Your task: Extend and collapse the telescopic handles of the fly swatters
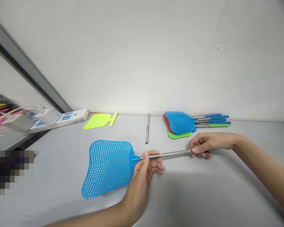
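A blue fly swatter (110, 167) with a perforated head is held level above the table, its metal rod stretched out to the right. My left hand (143, 176) is closed around the rod just beside the head, thumb on top. At the rod's other end, my right hand (203, 145) pinches the swatter where metal meets the handle; most of the blue handle is hidden behind the fingers. Beyond my left hand a loose metal rod (147, 129) lies on the table.
Behind my right hand lies a pile of fly swatters (180, 122) in blue, red and green. A yellow-green swatter head (98, 121) with a short crossbar rests near the wall (142, 56). At left are a power strip (72, 117) with plugged-in adapters and a pixelated dark patch.
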`<state>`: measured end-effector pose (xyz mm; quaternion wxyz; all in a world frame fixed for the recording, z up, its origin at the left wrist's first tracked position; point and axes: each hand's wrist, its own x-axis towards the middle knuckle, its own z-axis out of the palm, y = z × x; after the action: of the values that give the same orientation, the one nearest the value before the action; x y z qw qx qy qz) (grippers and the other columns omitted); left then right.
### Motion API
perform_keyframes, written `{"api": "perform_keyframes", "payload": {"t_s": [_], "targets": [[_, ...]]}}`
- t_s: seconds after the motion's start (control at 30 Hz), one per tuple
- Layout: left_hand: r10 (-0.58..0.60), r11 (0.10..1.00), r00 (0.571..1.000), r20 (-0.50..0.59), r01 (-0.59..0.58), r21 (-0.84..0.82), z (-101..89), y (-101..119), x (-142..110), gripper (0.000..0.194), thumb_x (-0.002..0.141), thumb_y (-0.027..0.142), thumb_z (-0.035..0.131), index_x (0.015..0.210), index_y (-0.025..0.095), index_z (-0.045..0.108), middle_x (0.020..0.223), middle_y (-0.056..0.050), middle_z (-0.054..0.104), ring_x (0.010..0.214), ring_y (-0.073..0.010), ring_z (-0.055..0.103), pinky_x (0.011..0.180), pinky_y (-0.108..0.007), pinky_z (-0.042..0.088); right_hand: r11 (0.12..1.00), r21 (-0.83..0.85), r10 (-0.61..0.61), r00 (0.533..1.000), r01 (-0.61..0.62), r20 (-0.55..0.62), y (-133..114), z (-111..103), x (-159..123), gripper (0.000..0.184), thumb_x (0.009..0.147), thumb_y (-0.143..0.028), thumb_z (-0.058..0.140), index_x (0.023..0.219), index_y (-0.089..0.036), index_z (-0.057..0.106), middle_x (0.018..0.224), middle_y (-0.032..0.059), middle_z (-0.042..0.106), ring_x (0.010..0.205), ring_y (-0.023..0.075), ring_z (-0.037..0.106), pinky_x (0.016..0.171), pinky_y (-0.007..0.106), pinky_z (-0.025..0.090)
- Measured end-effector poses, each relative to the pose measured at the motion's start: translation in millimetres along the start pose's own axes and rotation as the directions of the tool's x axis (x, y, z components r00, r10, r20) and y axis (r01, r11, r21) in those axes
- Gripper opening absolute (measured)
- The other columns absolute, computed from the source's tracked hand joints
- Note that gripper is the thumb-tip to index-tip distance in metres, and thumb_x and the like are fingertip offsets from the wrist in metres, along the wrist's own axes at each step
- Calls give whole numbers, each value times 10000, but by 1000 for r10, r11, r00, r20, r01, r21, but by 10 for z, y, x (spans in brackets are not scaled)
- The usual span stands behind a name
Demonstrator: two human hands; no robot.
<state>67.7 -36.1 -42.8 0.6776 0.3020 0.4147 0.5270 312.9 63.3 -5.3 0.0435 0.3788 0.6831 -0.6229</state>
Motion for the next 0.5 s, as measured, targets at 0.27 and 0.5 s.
{"api": "perform_keyframes", "payload": {"t_s": [0.27,0.5], "targets": [[-9,999,973,230,1,32,21,47,-30,263,870,285,338,844,129,548,599,-24,550,592,-131,521,600,-263,391,995,-98,21,1000,-22,-17,-300,218,-62,316,809,-407,475,801,-122,609,549,-37,432,464,51,387,460,177,317],[-177,982,842,509,186,34,-40,53,20,219,833,269,296,806,154,481,557,-49,600,459,-137,548,440,-208,342,992,-102,83,996,-78,42,-504,460,-108,283,837,-356,424,828,-129,593,565,-29,422,458,51,374,396,150,283]]}}
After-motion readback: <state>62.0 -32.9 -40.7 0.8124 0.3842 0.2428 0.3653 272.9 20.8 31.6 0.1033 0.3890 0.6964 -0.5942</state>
